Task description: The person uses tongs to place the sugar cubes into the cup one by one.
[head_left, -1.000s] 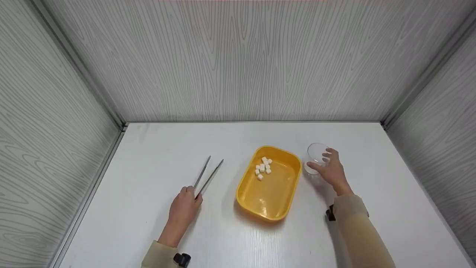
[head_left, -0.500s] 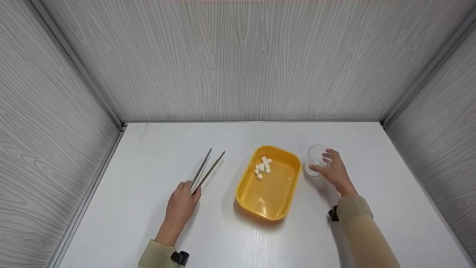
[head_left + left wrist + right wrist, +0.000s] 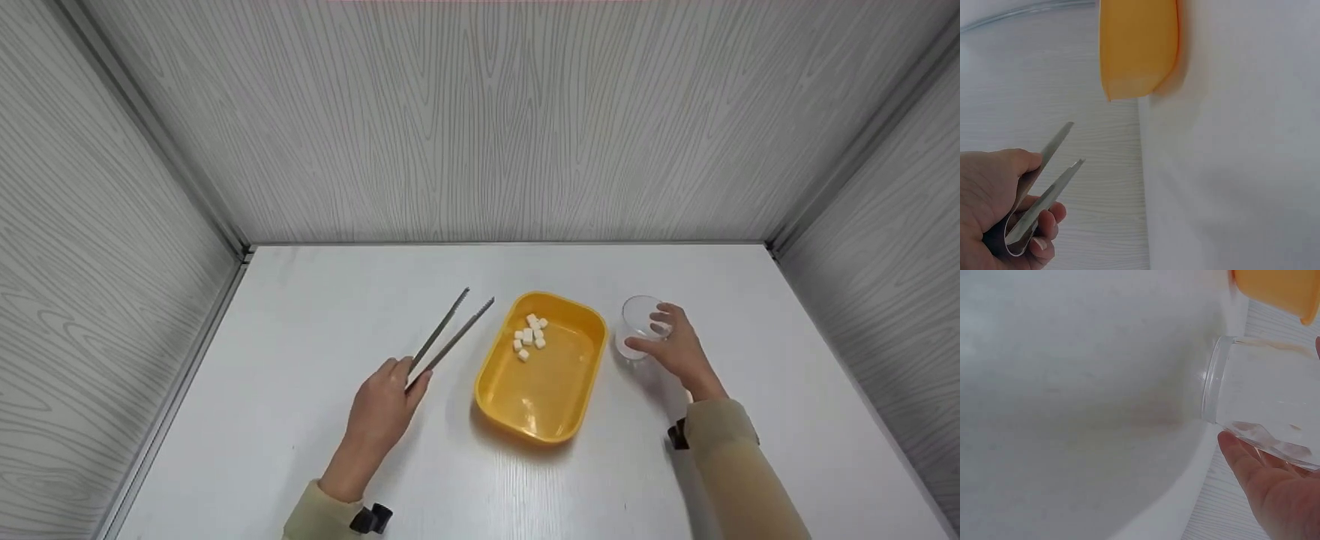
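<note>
In the head view my left hand [image 3: 381, 405] holds metal tongs [image 3: 439, 331] left of the yellow tray [image 3: 544, 386]. The tongs' two arms stand apart with nothing between their tips, which point up and right toward the tray. In the left wrist view the thumb lies along one arm of the tongs [image 3: 1051, 194] and the fingers curl around the other. Small white cubes [image 3: 528, 337] lie grouped in the tray's far left part. To the right of the tray, my right hand [image 3: 681, 354] grips a clear glass [image 3: 639, 315] upright on the table, thumb and fingers around its side.
All of this is on a white table [image 3: 337, 300]. Grey wood-grain panels [image 3: 480, 120] rise behind it and on both sides. The tray's right rim [image 3: 602, 352] is close to the glass.
My left hand has carried the tongs forward and to the right, closer to the tray. The glass and my right hand have slid slightly toward me. The cubes stay put.
</note>
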The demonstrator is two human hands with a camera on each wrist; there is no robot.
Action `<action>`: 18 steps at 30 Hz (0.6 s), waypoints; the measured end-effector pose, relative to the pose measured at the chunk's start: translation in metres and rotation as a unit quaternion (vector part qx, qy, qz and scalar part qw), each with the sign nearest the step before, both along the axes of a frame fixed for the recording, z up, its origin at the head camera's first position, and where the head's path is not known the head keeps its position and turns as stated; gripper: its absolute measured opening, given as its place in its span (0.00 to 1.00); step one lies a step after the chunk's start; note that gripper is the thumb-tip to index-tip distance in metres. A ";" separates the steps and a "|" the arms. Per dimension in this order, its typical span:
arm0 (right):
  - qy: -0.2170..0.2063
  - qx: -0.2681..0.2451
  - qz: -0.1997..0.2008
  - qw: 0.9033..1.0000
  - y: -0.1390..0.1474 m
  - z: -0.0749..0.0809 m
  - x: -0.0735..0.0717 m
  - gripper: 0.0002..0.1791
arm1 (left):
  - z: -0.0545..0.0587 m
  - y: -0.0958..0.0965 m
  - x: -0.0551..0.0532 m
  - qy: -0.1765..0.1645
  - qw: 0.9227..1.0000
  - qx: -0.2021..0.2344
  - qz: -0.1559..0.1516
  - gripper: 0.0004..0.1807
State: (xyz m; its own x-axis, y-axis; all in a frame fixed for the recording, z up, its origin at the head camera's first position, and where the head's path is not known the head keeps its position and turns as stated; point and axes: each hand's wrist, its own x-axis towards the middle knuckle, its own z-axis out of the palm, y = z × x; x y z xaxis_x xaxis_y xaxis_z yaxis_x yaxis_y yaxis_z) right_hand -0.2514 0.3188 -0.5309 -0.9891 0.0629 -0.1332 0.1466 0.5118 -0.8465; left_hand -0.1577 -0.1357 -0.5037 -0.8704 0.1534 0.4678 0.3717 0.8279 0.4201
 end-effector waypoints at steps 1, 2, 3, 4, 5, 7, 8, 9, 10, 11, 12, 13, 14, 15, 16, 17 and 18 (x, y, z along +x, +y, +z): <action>0.000 0.001 0.000 1.000 0.000 0.000 0.000 0.60 | 0.002 0.002 0.001 0.001 1.000 -0.002 -0.006 0.16; -0.001 0.000 -0.001 1.000 0.000 0.001 0.000 0.60 | 0.004 0.005 0.002 0.000 1.000 -0.003 -0.014 0.16; -0.001 -0.001 -0.001 1.000 -0.001 0.001 0.000 0.59 | 0.006 0.007 0.004 -0.003 1.000 -0.004 -0.020 0.15; -0.002 -0.002 -0.001 1.000 -0.001 0.001 0.000 0.59 | 0.007 0.009 0.005 -0.005 1.000 -0.007 -0.027 0.15; -0.002 -0.002 -0.001 1.000 0.000 0.000 0.000 0.58 | 0.009 0.011 0.006 -0.004 0.999 -0.011 -0.036 0.14; -0.003 -0.002 -0.002 1.000 0.000 0.000 0.001 0.57 | 0.011 0.015 0.009 -0.005 0.998 -0.021 -0.052 0.14; -0.003 0.000 -0.001 1.000 0.000 0.000 0.001 0.57 | 0.012 0.017 0.010 -0.006 0.998 -0.027 -0.059 0.13; -0.002 0.000 0.000 1.000 0.000 -0.001 0.000 0.56 | 0.013 0.019 0.012 -0.008 0.997 -0.034 -0.065 0.13; -0.002 0.001 0.000 1.000 0.000 -0.001 0.000 0.56 | 0.014 0.021 0.013 -0.010 0.997 -0.041 -0.071 0.13; -0.002 0.002 0.000 1.000 0.000 -0.001 0.000 0.57 | 0.015 0.023 0.015 -0.013 0.996 -0.049 -0.076 0.13; -0.002 0.002 0.000 1.000 0.000 -0.001 0.000 0.57 | 0.016 0.025 0.016 -0.016 0.995 -0.054 -0.080 0.14; -0.002 0.003 0.001 1.000 0.000 -0.001 0.000 0.57 | 0.017 0.026 0.017 -0.021 0.994 -0.060 -0.084 0.14; -0.001 0.003 0.002 1.000 0.000 -0.001 0.000 0.58 | 0.017 0.028 0.018 -0.027 0.993 -0.066 -0.089 0.14; 0.000 -0.001 0.003 1.000 0.000 -0.001 0.000 0.57 | 0.018 0.029 0.020 -0.035 0.993 -0.070 -0.092 0.14; 0.001 -0.004 0.004 1.000 0.001 -0.001 0.001 0.57 | 0.019 0.030 0.020 -0.043 0.992 -0.073 -0.096 0.13; 0.002 -0.007 0.006 1.000 0.001 -0.001 0.001 0.57 | 0.019 0.031 0.021 -0.051 0.991 -0.076 -0.099 0.13; 0.003 -0.010 0.007 1.000 0.002 -0.001 0.001 0.57 | 0.020 0.032 0.022 -0.061 0.990 -0.078 -0.101 0.13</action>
State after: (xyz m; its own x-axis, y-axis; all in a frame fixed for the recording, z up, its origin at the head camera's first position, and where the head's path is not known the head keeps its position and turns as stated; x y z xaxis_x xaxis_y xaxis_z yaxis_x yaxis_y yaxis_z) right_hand -0.2501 0.3204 -0.5315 -0.9907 0.0466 -0.1282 0.1343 0.4974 -0.8571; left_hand -0.1358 -0.1042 -0.4837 -0.8629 0.3923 0.3187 0.4909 0.8004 0.3440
